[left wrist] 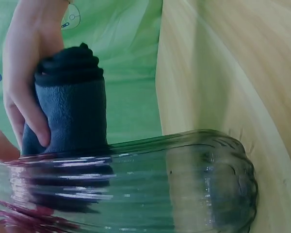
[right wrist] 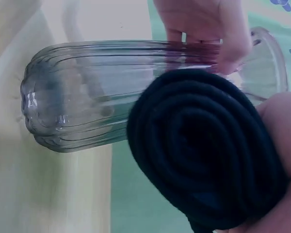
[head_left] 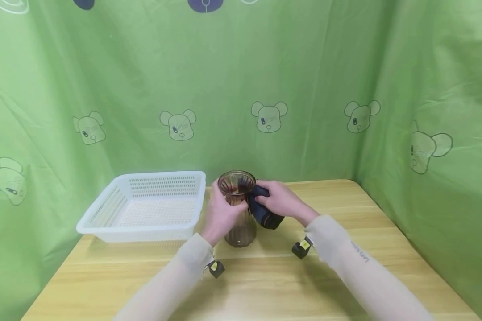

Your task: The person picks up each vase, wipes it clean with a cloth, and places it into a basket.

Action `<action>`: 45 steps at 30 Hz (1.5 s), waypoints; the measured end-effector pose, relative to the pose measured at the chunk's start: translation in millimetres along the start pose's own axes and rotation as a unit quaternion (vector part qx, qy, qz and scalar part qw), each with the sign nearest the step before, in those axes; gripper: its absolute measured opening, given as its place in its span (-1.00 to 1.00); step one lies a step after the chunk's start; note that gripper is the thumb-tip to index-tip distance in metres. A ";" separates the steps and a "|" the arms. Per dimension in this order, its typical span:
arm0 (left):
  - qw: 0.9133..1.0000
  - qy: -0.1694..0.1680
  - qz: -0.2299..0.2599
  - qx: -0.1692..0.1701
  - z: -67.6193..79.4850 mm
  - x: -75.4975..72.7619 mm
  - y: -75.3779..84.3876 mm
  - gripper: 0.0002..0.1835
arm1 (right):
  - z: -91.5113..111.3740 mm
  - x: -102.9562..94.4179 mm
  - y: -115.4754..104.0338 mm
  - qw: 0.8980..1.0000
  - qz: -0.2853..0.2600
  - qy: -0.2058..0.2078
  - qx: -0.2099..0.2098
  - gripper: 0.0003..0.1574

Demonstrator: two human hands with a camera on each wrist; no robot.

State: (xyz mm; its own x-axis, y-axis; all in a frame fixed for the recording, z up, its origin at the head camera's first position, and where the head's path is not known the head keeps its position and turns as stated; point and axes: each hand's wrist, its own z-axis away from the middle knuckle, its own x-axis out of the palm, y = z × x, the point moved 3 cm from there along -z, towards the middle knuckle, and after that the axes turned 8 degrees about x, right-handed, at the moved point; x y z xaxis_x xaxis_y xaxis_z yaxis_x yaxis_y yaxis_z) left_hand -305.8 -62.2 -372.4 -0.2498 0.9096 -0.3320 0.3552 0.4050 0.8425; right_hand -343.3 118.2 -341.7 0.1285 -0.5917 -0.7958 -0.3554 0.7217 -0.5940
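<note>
A ribbed, brownish see-through glass vase [head_left: 241, 229] with a flared rim stands upright on the table. My left hand [head_left: 222, 214] grips it around the neck, thumb on the near side. Beside it, my right hand [head_left: 283, 199] holds a rolled dark blue towel [head_left: 263, 211], tilted and close against the vase's right side. In the right wrist view the towel's coiled end [right wrist: 203, 150] faces the camera, in front of the vase [right wrist: 87, 97]. Through the vase's clear wall in the left wrist view, part of the towel [left wrist: 72, 111] shows dark.
A white plastic basket [head_left: 140, 229] with slotted walls stands at the table's left, just left of my left hand. The wooden table [head_left: 265, 285] ends at a green curtain [head_left: 305, 147] behind and at both sides.
</note>
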 end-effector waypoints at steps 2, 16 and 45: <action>1.000 -0.001 0.001 0.006 0.1 1.0 1.0 0.06 | -1.7 3.2 1.1 1.000 0.012 0.013 -0.009 -0.51; 1.000 0.016 -0.011 0.017 -0.1 0.6 -0.4 0.02 | 9.0 56.8 43.0 0.992 0.067 -0.100 0.049 -0.37; 1.000 0.010 -0.001 0.021 -1.3 -0.8 2.6 0.15 | 4.2 34.8 21.1 0.995 0.075 -0.063 0.032 -0.37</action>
State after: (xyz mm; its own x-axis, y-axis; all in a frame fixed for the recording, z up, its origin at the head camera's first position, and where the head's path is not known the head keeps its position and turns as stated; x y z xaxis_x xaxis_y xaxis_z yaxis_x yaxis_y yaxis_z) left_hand -305.9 -62.0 -369.4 -0.2676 0.9071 -0.3248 0.3922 0.4104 0.8233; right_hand -342.4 114.3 -382.5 0.1940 -0.4288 -0.8823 -0.3194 0.8228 -0.4701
